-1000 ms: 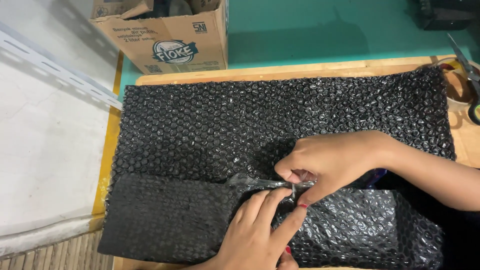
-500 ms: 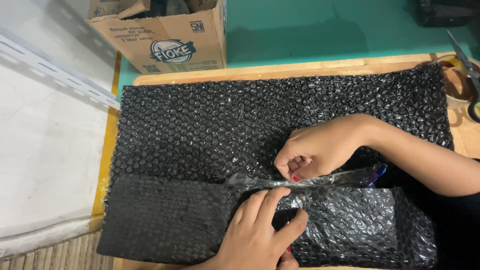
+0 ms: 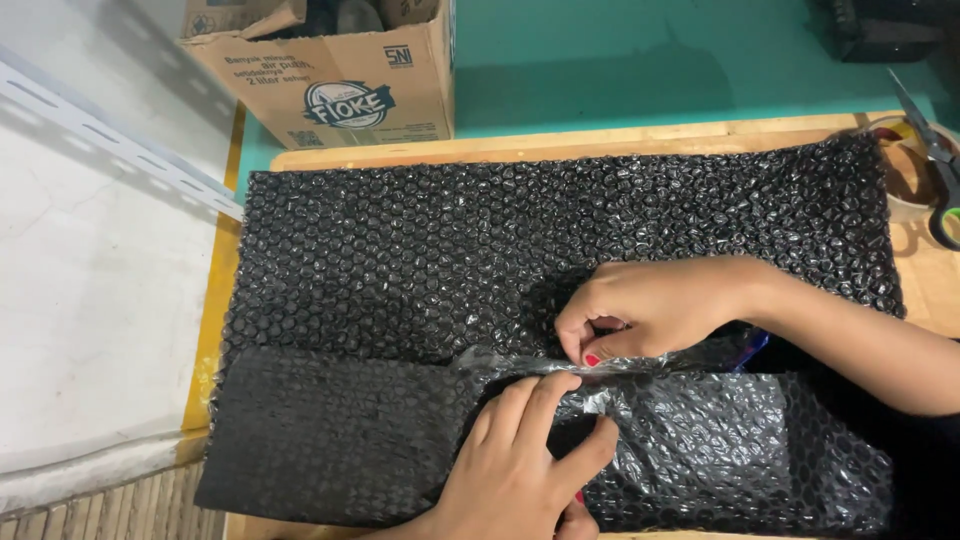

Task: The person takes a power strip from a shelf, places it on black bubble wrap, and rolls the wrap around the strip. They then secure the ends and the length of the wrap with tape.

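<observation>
On wooden board, black bubble wrap sheet spread flat, near edge folded over, knobbly and shiny. Right hand curled, fingertips pinching crinkly clear tape strip along fold. Left hand fingers spread loose, pressing flat on folded flap, gripping nothing.

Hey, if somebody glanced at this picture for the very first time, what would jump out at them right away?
The big sheet of black bubble wrap covering most of the wooden board, its near edge folded over. At that fold the left hand presses down while the right hand pinches a strip of clear tape. A cardboard box stands on the green surface at the far left, and scissors lie at the far right.
</observation>
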